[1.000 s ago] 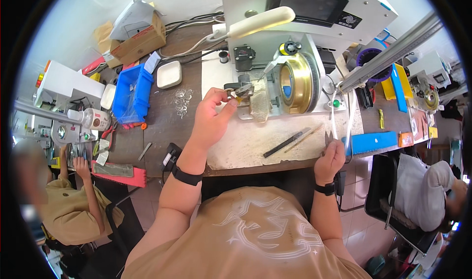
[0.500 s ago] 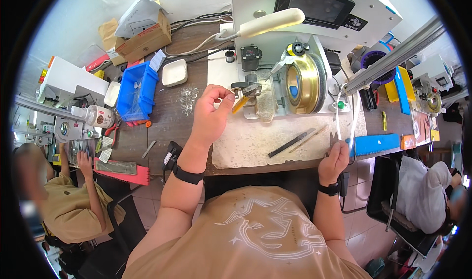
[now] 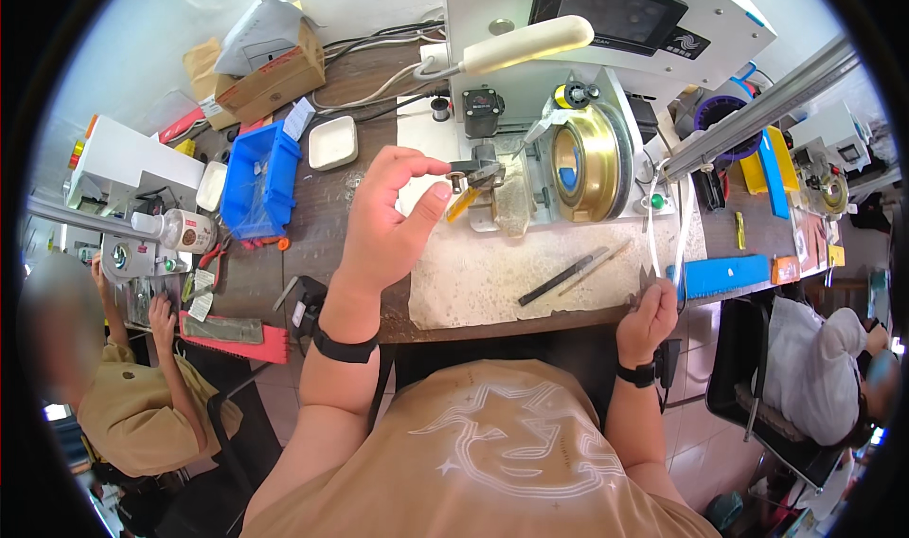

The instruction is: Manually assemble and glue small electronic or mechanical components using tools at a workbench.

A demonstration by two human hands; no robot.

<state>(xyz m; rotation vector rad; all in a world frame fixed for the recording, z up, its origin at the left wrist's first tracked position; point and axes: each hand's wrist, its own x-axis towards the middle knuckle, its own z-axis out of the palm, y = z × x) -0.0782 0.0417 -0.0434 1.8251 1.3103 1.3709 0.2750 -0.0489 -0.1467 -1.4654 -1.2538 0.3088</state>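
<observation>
Work position: the clamp fixture [image 3: 485, 171], mounted in front of the white machine, left of the brass-coloured wheel [image 3: 579, 164] and above the edge of the pale sheet [image 3: 473, 287] on the counter [image 3: 312, 211].

Left hand [image 3: 445, 180]: thumb and forefinger parted, their tips just beside the fixture's near end; nothing is visibly gripped, and contact with the fixture cannot be confirmed. A yellow handle-like part [image 3: 462, 204] slants down from the fixture.

Right hand [image 3: 650, 318]: fingers closed around a pointed metal tool [image 3: 646, 280], tips upward, well apart from the fixture.

Progress: work at the fixture appears to be under way; its completion cannot be determined. The tool is not applied. Small clear pieces [image 3: 353, 184] lie loose beyond the left hand, partly hidden. A dark file [image 3: 562, 276] lies unused on the sheet.
</observation>
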